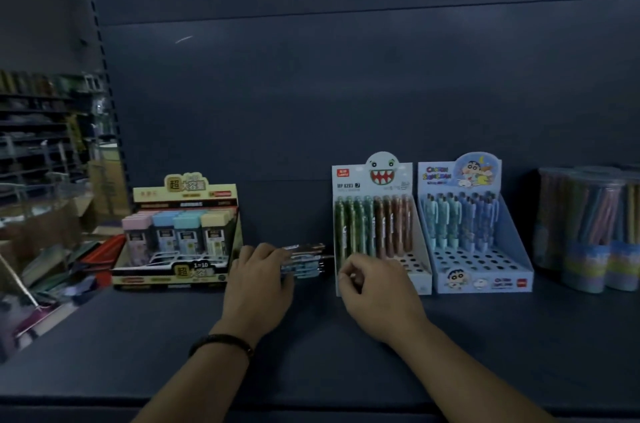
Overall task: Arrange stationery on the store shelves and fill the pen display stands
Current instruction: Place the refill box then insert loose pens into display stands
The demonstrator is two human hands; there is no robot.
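1. Your left hand (258, 278) is wrapped over a bundle of pens (304, 259), ends sticking out toward 3 o'clock.
2. Your right hand (377, 287) is curled up against the front of the white pen stand (423, 259); can't tell if it's pinching anything.
3. The blue stand (485, 278) sits right at the white one's 3 o'clock, both part-filled.

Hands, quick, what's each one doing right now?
Left hand: grips the bundle of pens.
Right hand: fingers curled; whether it holds anything cannot be told.
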